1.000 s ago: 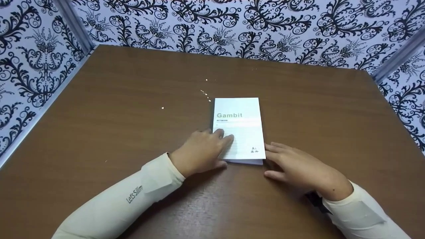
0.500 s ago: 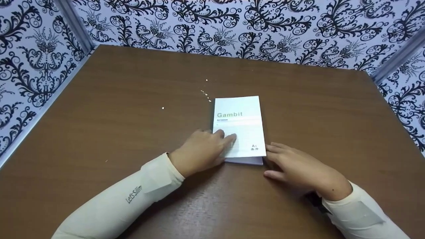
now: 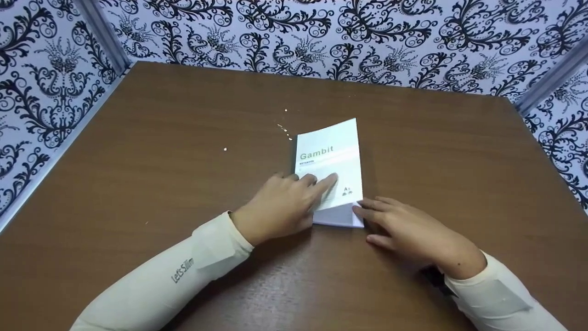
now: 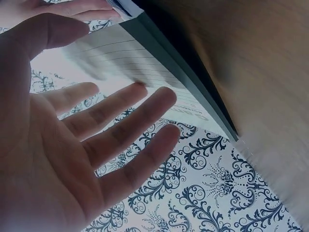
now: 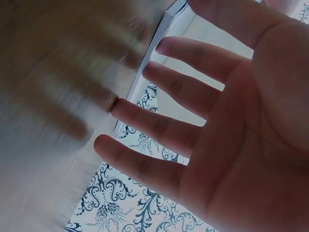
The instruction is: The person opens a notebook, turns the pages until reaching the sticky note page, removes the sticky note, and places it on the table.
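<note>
A white, dark-spined paper notebook [image 3: 328, 158] was laid well inside the edges of the brown wooden table [image 3: 161, 174]. Its cover [image 3: 342, 140] was raised, seemingly by the right hand [image 3: 406, 225], fingers apart; the left hand [image 3: 282, 207], fingers spread, was held above, perhaps for steadying.

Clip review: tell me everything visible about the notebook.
The notebook lies on the brown table, its pale, paper-like cover raised along the right side, showing white pages beneath. Greenish "Gambit" lettering is printed on it, with smaller blurred text below and more marks near the lower right corner. A dark green spine runs along the left. The left hand lies over the cover, apparently touching it; the right hand is at the near right corner, contact unclear.
</note>
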Motion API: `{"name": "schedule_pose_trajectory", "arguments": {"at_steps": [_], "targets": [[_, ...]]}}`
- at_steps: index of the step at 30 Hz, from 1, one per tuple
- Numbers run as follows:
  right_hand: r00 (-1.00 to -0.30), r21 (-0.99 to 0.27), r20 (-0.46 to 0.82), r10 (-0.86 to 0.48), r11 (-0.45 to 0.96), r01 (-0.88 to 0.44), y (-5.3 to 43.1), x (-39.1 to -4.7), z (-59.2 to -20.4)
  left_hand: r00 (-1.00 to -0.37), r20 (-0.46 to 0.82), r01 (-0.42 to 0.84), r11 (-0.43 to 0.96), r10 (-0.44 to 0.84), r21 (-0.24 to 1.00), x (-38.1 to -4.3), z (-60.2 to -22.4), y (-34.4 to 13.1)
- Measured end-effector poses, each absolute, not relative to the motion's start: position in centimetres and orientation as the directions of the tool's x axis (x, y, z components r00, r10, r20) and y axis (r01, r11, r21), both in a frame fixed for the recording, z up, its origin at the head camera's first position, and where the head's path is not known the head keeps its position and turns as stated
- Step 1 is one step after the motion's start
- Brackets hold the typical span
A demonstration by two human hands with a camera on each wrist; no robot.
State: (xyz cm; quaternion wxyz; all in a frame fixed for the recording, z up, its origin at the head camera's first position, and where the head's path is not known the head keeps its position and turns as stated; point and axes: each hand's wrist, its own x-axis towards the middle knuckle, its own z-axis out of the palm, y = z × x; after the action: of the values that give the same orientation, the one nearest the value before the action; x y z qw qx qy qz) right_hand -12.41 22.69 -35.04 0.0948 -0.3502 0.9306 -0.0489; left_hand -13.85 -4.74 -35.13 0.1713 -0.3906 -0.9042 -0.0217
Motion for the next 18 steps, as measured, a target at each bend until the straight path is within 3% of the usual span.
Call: {"name": "schedule_pose_trajectory", "arguments": {"at_steps": [10,18], "targets": [[-0.726,-0.126,-0.105,-0.680,0.733,-0.668,22.6,-12.3,-35.0,-0.648,0.354,0.707,0.705,0.674,-0.048,-13.7,-34.1,-4.1],[-0.732,-0.134,-0.113,-0.672,0.741,-0.658,22.6,-12.2,-35.0,-0.581,0.463,0.726,0.683,0.669,-0.075,-13.7,-33.6,-4.0]]}}
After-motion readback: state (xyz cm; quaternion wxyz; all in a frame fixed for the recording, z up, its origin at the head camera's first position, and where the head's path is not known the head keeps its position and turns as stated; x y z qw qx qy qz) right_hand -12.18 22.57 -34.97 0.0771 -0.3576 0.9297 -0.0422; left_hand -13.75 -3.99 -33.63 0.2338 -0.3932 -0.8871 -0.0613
